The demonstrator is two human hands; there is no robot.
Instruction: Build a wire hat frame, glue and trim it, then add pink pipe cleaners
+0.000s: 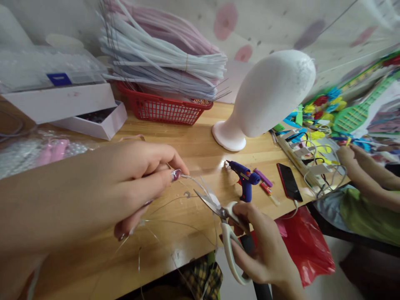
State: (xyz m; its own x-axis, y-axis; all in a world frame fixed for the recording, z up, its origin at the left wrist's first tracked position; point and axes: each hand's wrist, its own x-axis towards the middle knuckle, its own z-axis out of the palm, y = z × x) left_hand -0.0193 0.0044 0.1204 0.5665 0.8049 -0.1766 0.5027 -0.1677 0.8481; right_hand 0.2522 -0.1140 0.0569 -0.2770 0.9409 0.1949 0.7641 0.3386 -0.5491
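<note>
My left hand [146, 179] pinches a thin pale wire [194, 180] between thumb and forefinger, over the wooden table. More clear strands trail below it across the tabletop. My right hand [259, 246] holds a pair of scissors [223, 214] with white handles, thumb and fingers through the loops. The blades are slightly apart and point up and left, close to the wire; whether they touch it I cannot tell. Just beyond the scissors lies a blue hot glue gun [245, 179].
Behind stand a white foam head [271, 91] and a red basket [168, 109] piled with pipe cleaners [168, 54]. White boxes [62, 102] are at left. A purple lighter [263, 177], a phone [289, 181] and a power strip [300, 160] lie at right, near another person's hands [356, 162].
</note>
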